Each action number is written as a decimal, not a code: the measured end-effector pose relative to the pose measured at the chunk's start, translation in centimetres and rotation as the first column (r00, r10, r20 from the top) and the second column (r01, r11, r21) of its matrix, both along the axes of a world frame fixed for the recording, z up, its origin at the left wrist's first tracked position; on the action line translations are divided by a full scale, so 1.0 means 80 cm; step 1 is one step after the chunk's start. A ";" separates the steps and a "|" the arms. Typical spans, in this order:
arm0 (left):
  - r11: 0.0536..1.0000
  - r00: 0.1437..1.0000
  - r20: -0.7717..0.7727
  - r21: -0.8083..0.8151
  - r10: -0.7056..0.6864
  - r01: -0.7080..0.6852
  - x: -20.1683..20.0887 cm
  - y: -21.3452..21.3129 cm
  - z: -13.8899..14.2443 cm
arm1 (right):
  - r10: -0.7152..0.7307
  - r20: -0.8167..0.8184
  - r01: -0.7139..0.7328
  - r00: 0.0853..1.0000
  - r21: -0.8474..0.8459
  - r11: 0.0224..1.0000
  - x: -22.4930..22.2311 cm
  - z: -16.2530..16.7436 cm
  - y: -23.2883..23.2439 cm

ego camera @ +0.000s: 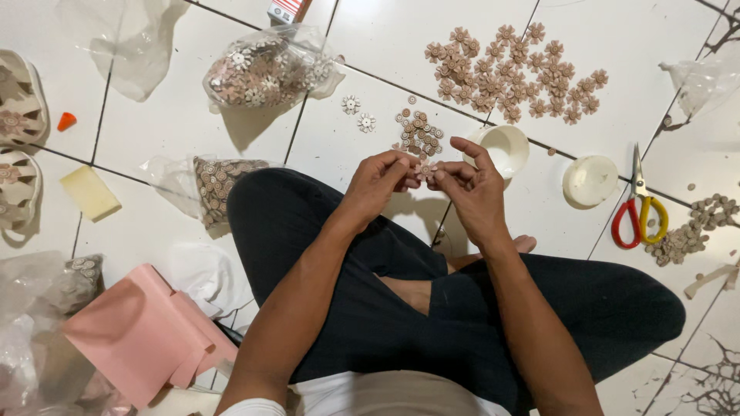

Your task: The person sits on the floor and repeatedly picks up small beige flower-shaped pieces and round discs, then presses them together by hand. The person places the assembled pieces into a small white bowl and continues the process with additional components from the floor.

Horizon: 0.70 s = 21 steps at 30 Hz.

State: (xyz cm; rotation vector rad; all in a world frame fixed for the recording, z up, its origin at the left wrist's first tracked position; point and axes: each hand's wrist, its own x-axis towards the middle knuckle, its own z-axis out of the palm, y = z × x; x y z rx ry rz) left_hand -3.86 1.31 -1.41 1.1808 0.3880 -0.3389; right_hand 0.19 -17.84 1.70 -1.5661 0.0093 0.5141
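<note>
I sit cross-legged on a white tiled floor. My left hand [379, 182] and my right hand [470, 185] meet above my knees, fingertips pinching a small pink flower-shaped piece [423, 170] between them. Just beyond my fingers lies a small heap of round brown discs [418, 132]. Farther off, a spread of several finished pink flower pieces [512, 72] covers a tile. A white cup [505, 146] stands beside my right hand.
A white lid [590, 181] and red-and-yellow scissors [639, 204] lie right. Brown pieces [694, 227] pile at the far right. Clear bags of flower pieces [266, 69] and discs [220, 185] sit left, with a yellow block [90, 192], pink sheets [146, 331] and sandals [19, 139].
</note>
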 end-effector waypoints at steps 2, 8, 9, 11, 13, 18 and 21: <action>1.000 1.000 -0.007 -0.004 -0.010 0.010 -0.002 0.003 0.003 | 0.001 0.003 -0.001 1.000 0.002 1.000 0.000 -0.002 0.002; 0.999 0.998 0.031 0.010 0.052 -0.052 -0.001 0.002 0.012 | -0.001 0.021 0.000 1.000 0.032 1.000 -0.001 -0.007 0.002; 0.998 0.998 0.038 0.014 0.056 -0.056 -0.001 0.002 0.013 | 0.007 0.032 -0.008 0.999 0.032 0.999 -0.001 -0.007 0.003; 0.998 0.997 0.053 0.025 0.058 -0.059 -0.001 0.001 0.015 | 0.005 0.031 -0.006 1.000 0.049 0.999 -0.003 -0.008 0.007; 0.998 0.996 0.072 0.041 0.053 -0.056 -0.002 0.000 0.018 | -0.017 0.009 0.016 1.000 0.079 0.997 -0.005 -0.008 0.012; 0.987 0.995 0.091 0.147 0.047 -0.060 -0.005 -0.002 0.027 | -0.008 0.004 0.008 1.000 0.032 0.999 -0.005 -0.003 0.016; 0.981 0.995 0.099 0.189 0.026 -0.045 -0.003 -0.001 0.026 | 0.034 0.009 -0.034 0.999 -0.006 0.999 -0.002 0.003 0.013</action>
